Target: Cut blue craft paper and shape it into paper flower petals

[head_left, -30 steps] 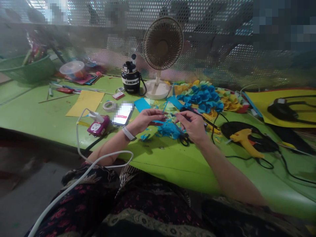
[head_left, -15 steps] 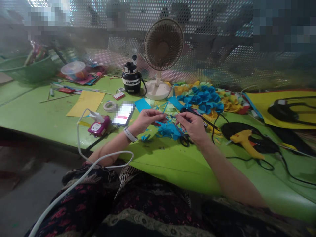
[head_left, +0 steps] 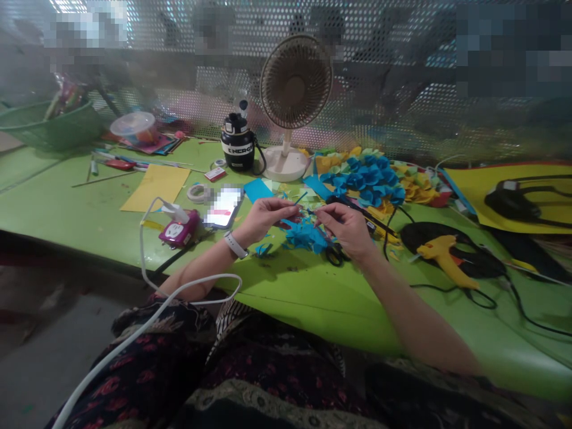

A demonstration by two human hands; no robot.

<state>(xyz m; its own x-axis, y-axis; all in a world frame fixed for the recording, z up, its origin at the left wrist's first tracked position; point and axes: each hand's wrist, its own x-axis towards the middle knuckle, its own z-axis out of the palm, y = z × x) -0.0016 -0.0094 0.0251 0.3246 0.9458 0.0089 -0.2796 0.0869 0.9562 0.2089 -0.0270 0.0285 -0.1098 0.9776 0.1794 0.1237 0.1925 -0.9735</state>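
My left hand [head_left: 269, 217] is closed in a pinch on a narrow blue paper strip [head_left: 301, 198], whose end sticks up past the fingertips. Close beside it, my right hand [head_left: 346, 227] pinches at a small dark-blue bit of paper [head_left: 310, 211] between the two hands; its shape is too small to make out. Below the fingers lies a heap of cut blue paper pieces [head_left: 306, 237]. The black handles of a pair of scissors [head_left: 335, 255] show under my right hand, with the blades mostly hidden.
A fan [head_left: 297, 83], a black bottle [head_left: 238, 146] and a pile of folded blue paper [head_left: 369, 179] stand at the back. A phone [head_left: 224, 206], tape roll [head_left: 198, 192] and purple socket block [head_left: 179, 229] lie left. A yellow glue gun [head_left: 447, 262] rests right; a white cable [head_left: 134, 326] crosses in front.
The blue strip at my left fingertips has tilted over to the right. My right fingertips have shifted slightly left, nearer the left hand.
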